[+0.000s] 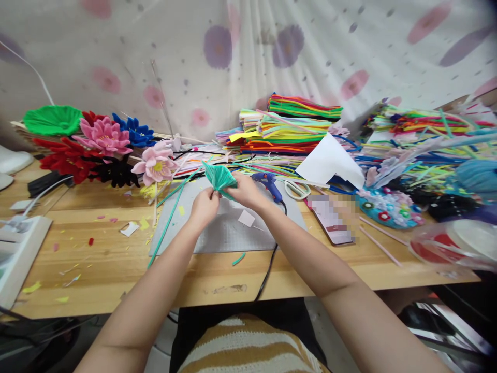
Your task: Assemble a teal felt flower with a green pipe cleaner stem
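A teal fan-shaped bundle of pipe cleaners is raised over the grey cutting mat. My left hand pinches its narrow lower end. On its right side, my right hand grips the same bundle, fingers partly hidden behind it. Long teal pipe cleaners slant across the mat's left part. Just right of my right hand lies a blue glue gun, its black cord running to the table's front edge. A small white square of paper rests on the mat below my hands.
Fluffy pipe-cleaner flowers stand at the left, near a white power strip. Stacked pipe cleaners line the back. To the right are scissors, a phone, a decorated blue piece and a plastic cup.
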Demonstrator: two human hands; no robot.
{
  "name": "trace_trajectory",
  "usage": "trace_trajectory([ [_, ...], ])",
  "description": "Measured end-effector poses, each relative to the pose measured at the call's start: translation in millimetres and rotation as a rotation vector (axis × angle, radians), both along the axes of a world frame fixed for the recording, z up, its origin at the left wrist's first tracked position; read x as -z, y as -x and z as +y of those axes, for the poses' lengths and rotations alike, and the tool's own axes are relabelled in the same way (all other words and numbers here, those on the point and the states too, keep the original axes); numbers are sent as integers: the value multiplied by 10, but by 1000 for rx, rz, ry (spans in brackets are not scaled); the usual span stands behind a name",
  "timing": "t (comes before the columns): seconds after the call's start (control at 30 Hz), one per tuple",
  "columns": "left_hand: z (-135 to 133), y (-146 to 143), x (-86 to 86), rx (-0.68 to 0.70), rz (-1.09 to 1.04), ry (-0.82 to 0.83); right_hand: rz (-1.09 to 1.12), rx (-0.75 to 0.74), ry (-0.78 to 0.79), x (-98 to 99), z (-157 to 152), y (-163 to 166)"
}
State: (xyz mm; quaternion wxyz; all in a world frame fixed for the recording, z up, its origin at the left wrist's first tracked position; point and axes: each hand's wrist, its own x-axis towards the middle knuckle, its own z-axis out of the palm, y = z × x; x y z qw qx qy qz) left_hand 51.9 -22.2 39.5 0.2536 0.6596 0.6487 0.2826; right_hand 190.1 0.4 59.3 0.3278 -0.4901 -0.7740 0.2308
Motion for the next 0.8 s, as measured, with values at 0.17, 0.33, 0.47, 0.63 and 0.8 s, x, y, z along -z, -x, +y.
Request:
trace_trajectory([
  [0.17,1,-11,42,9,12,22,-33,3,-6,77,20,-6],
  [0.33,61,9,230,51,-28,54,-132,21,53,104,16,17],
  [0.47,184,109,251,176,-51,77,-146,-26,89,64,31,-42],
  [0.63,280,367,4,344,62,-90,319,-432,342,-31,6,-343],
  [0.8,249,577,-145,514,47,-62,616,-475,504,-22,-48,-467],
])
